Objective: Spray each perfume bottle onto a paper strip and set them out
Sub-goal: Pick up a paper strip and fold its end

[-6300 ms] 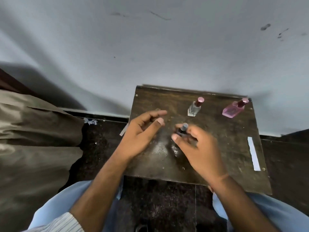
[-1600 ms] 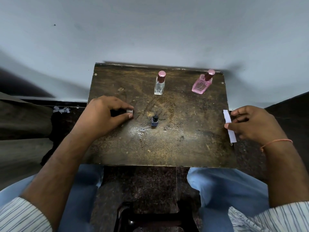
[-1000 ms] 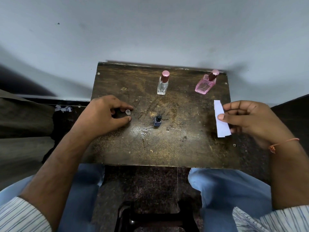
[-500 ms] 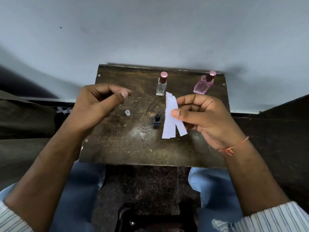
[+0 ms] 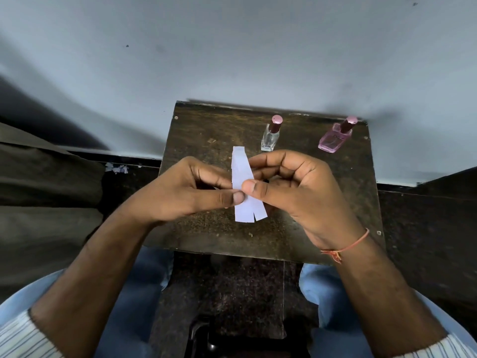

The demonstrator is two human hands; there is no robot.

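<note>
A: What has changed over the desk [image 5: 196,130]?

B: The left hand [image 5: 185,192] has left the small cap it was setting down and come up to meet the right hand [image 5: 291,192]. Both now pinch the paper strips [image 5: 245,187] between thumb and fingers, held upright above the desk.

A: More than one strip?

B: The lower ends fork, so likely two stuck together; the person seems to be peeling one free. The clear bottle [image 5: 271,135] and pink bottle [image 5: 335,136] stand capped at the back. The small dark bottle is hidden behind the hands.

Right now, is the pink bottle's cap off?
No, the pink bottle stands capped at the table's far right corner.
</note>
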